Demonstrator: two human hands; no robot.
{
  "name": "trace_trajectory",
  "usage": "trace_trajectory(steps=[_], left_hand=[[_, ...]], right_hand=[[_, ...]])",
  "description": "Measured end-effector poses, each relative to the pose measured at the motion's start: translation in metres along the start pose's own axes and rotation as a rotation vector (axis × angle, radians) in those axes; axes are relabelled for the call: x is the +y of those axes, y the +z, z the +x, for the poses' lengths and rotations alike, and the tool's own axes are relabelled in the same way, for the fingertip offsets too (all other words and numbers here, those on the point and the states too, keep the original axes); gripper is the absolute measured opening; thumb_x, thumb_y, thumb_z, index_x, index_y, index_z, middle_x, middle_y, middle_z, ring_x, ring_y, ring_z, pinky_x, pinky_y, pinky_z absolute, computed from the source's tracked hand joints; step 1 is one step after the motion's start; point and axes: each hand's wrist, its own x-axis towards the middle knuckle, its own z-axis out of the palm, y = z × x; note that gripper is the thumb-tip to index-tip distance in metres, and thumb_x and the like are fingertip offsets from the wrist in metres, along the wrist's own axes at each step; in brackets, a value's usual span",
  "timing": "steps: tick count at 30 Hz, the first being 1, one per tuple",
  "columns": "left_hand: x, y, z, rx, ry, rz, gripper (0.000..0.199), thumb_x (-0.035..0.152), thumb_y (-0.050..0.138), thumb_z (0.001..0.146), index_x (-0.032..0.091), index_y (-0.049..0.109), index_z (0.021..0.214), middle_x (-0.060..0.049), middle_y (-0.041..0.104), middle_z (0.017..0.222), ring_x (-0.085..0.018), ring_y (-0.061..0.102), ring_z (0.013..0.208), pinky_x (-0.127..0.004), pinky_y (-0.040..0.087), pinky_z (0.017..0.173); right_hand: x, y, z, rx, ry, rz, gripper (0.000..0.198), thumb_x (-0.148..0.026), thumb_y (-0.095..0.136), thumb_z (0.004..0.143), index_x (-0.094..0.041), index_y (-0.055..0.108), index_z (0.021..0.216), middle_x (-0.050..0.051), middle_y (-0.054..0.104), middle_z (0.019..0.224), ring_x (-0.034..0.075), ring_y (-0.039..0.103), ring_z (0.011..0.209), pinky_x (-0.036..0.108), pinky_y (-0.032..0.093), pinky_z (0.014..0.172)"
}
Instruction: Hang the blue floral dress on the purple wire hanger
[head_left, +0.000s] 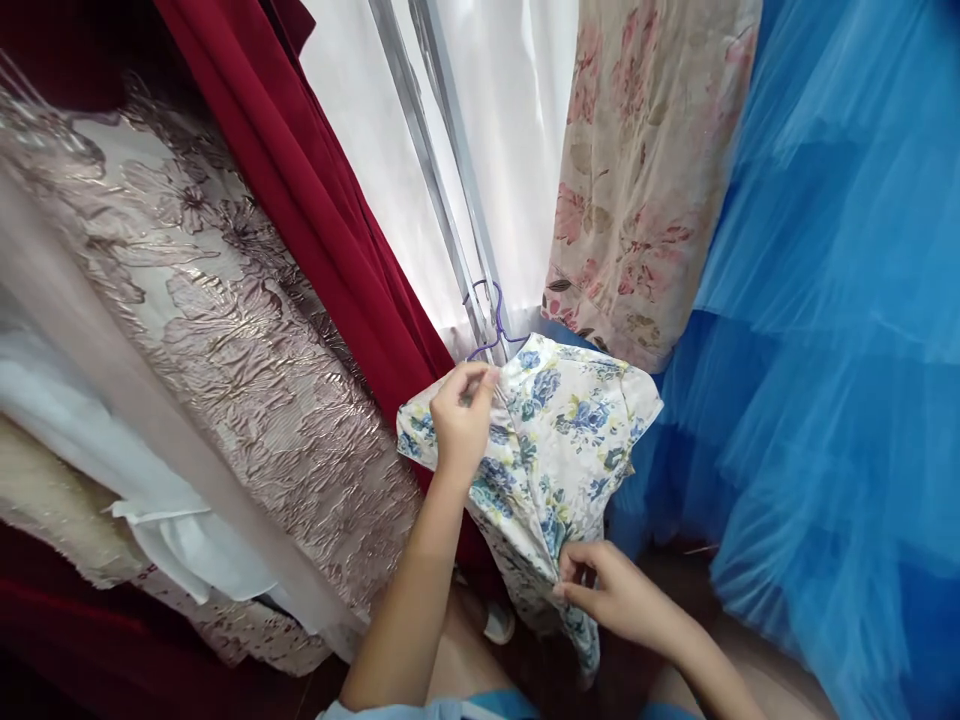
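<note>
A white dress with blue flowers and short sleeves (581, 415) hangs in front of me on a thin purple hanger (499, 318). At its neckline, my left hand (461, 420) is closed, thumb and forefinger pinching the fabric edge. Lower down, around the waist, my right hand (611, 592) pinches at the seam that runs down the middle. Whether a zipper pull sits between those fingertips is too small to make out. Below the right hand the skirt narrows into folds.
Grey metal rails (450, 160) run up behind the hanger before a white curtain (517, 90). Dark red cloth (330, 190) and a pink brocade garment (247, 330) hang left. To the right are a beige floral garment (645, 180) and a blue tulle gown (832, 330).
</note>
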Motion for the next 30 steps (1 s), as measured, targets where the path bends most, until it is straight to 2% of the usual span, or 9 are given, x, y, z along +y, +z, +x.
trace_trajectory(steps=[4, 7, 10, 13, 19, 22, 26, 28, 30], left_hand=[[0.001, -0.005, -0.019, -0.092, 0.151, 0.097, 0.008, 0.026, 0.068, 0.088, 0.020, 0.072, 0.086, -0.002, 0.072, 0.086, -0.017, 0.066, 0.085, -0.032, 0.051, 0.085], [0.005, -0.008, -0.021, -0.168, 0.236, 0.124, 0.007, 0.025, 0.069, 0.087, 0.021, 0.073, 0.090, -0.003, 0.073, 0.087, -0.018, 0.066, 0.085, -0.035, 0.052, 0.086], [0.010, -0.013, -0.020, -0.315, 0.278, 0.136, 0.019, 0.020, 0.063, 0.090, 0.021, 0.072, 0.107, -0.006, 0.073, 0.099, -0.020, 0.066, 0.095, -0.037, 0.052, 0.090], [0.010, -0.019, -0.020, -0.386, 0.304, 0.147, 0.029, 0.014, 0.053, 0.094, 0.022, 0.068, 0.118, -0.007, 0.072, 0.106, -0.021, 0.066, 0.101, -0.038, 0.053, 0.092], [0.006, -0.025, -0.020, -0.354, 0.267, 0.191, 0.028, 0.013, 0.055, 0.093, 0.022, 0.066, 0.117, -0.006, 0.072, 0.111, -0.020, 0.069, 0.102, -0.034, 0.056, 0.090], [0.013, -0.025, -0.015, -0.295, 0.238, 0.201, 0.023, 0.013, 0.058, 0.090, 0.022, 0.066, 0.110, -0.003, 0.073, 0.103, -0.017, 0.071, 0.092, -0.029, 0.056, 0.084], [0.020, -0.038, 0.010, -0.023, 0.194, 0.141, 0.017, 0.014, 0.062, 0.087, 0.019, 0.065, 0.103, -0.003, 0.070, 0.094, -0.016, 0.069, 0.086, -0.028, 0.056, 0.081], [0.010, -0.054, 0.028, 0.115, 0.140, 0.088, 0.020, 0.015, 0.063, 0.085, 0.017, 0.063, 0.105, -0.004, 0.069, 0.095, -0.016, 0.069, 0.087, -0.028, 0.056, 0.080], [-0.013, -0.074, 0.044, 0.188, 0.072, 0.040, 0.023, 0.017, 0.065, 0.082, 0.016, 0.061, 0.105, -0.004, 0.068, 0.093, -0.016, 0.069, 0.086, -0.028, 0.055, 0.080]], right_hand=[[-0.033, -0.029, 0.024, -0.026, -0.085, 0.065, 0.018, -0.032, 0.057, 0.093, -0.019, 0.066, 0.087, 0.003, 0.067, 0.079, 0.017, 0.059, 0.073, 0.027, 0.043, 0.066], [-0.066, -0.044, 0.053, 0.104, -0.204, 0.163, 0.027, -0.042, 0.051, 0.097, -0.019, 0.064, 0.093, 0.003, 0.065, 0.082, 0.017, 0.059, 0.074, 0.027, 0.045, 0.066], [-0.089, -0.052, 0.085, 0.174, -0.322, 0.262, 0.031, -0.048, 0.050, 0.097, -0.019, 0.061, 0.090, 0.003, 0.064, 0.083, 0.016, 0.059, 0.073, 0.027, 0.047, 0.065], [-0.100, -0.055, 0.106, 0.183, -0.373, 0.308, 0.033, -0.050, 0.051, 0.095, -0.019, 0.060, 0.085, 0.002, 0.063, 0.080, 0.015, 0.058, 0.070, 0.026, 0.047, 0.062], [-0.102, -0.054, 0.117, 0.274, -0.440, 0.172, 0.028, -0.040, 0.056, 0.092, -0.018, 0.061, 0.076, 0.001, 0.061, 0.071, 0.014, 0.054, 0.067, 0.025, 0.043, 0.063], [-0.099, -0.053, 0.123, 0.337, -0.415, 0.099, 0.025, -0.034, 0.055, 0.091, -0.018, 0.057, 0.072, 0.000, 0.058, 0.066, 0.013, 0.050, 0.062, 0.024, 0.038, 0.058], [-0.082, -0.050, 0.130, 0.418, -0.332, 0.013, 0.023, -0.027, 0.057, 0.083, -0.018, 0.050, 0.062, -0.002, 0.050, 0.059, 0.012, 0.044, 0.056, 0.023, 0.033, 0.054], [-0.069, -0.050, 0.127, 0.397, -0.295, 0.024, 0.023, -0.025, 0.056, 0.080, -0.019, 0.047, 0.060, -0.004, 0.046, 0.056, 0.011, 0.042, 0.055, 0.023, 0.032, 0.053], [-0.057, -0.050, 0.118, 0.352, -0.262, 0.061, 0.023, -0.024, 0.055, 0.080, -0.019, 0.046, 0.059, -0.005, 0.043, 0.056, 0.010, 0.041, 0.054, 0.023, 0.031, 0.052]])
